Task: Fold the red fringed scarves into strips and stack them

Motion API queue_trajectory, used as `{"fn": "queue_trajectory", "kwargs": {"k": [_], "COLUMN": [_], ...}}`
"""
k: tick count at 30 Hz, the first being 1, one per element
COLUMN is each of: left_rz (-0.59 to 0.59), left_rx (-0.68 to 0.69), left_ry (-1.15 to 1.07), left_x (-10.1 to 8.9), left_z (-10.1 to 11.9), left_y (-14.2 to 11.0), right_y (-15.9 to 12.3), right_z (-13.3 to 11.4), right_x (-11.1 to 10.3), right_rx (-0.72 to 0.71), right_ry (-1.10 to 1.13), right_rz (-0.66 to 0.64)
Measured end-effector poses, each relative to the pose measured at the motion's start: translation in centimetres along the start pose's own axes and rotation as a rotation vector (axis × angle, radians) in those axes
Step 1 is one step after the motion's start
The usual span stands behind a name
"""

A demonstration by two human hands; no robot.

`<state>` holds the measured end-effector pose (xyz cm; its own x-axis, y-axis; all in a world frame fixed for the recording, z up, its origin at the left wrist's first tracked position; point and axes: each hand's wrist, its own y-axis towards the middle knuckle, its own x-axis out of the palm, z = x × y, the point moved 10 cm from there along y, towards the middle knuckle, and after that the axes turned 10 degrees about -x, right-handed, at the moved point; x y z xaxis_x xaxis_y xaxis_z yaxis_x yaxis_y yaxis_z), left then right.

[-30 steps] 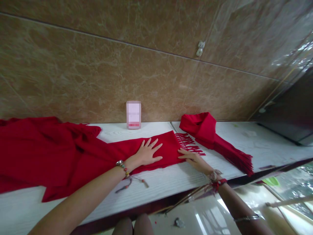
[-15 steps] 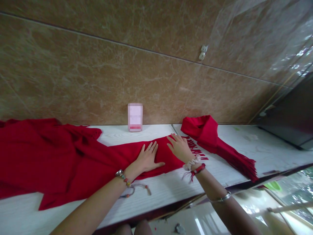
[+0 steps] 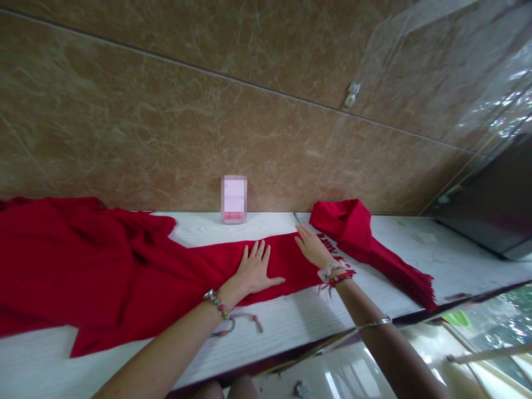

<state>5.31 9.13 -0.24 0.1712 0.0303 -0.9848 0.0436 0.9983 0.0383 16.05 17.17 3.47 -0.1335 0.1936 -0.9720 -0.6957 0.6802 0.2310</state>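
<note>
Long red fabric scarf (image 3: 162, 288): stretched from the left edge to right of centre; heaped in soft, loose folds at the left, then drawn out into a smooth, narrow strip.
Red tasselled fringe (image 3: 327, 243): seen at the strip's right end, partly hidden.
Left hand (image 3: 255, 271): spread palm down on the strip at centre, fingers fanned wide!
Right hand (image 3: 312, 246): laid across the fringed end, fingers stretched out, tips just past the upper edge.
Second red fringed scarf (image 3: 353, 233): seen looped at the right, just beside the fringe.
White wood-grain counter (image 3: 286, 318): partly covered by both scarves.
</note>
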Motion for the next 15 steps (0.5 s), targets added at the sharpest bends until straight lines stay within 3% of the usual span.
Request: {"fn": "queue_trajectory", "kwargs": {"k": [3,6,10,15], "left_rz": [-0.004,-0.015,-0.022,-0.014], "left_rx": [-0.009,-0.003,0.000,0.000], "left_ry": [-0.007,-0.006,-0.005,-0.010], "left_x": [0.0,0.1,0.1,0.0], "left_z": [-0.1,-0.1,-0.4,-0.5], "left_y": [0.1,0.1,-0.2,-0.6], "right_y": [0.8,0.8,0.4,-0.2], "right_z": [-3.9,-5.3,-4.1,0.7], "right_x": [1.3,2.5,2.6,2.4], "right_rx": [-0.109,-0.116,-0.100,0.086], "right_ry": [0.056,0.066,0.023,-0.037], "right_rz": [-0.069,-0.127,-0.117,-0.162]}}
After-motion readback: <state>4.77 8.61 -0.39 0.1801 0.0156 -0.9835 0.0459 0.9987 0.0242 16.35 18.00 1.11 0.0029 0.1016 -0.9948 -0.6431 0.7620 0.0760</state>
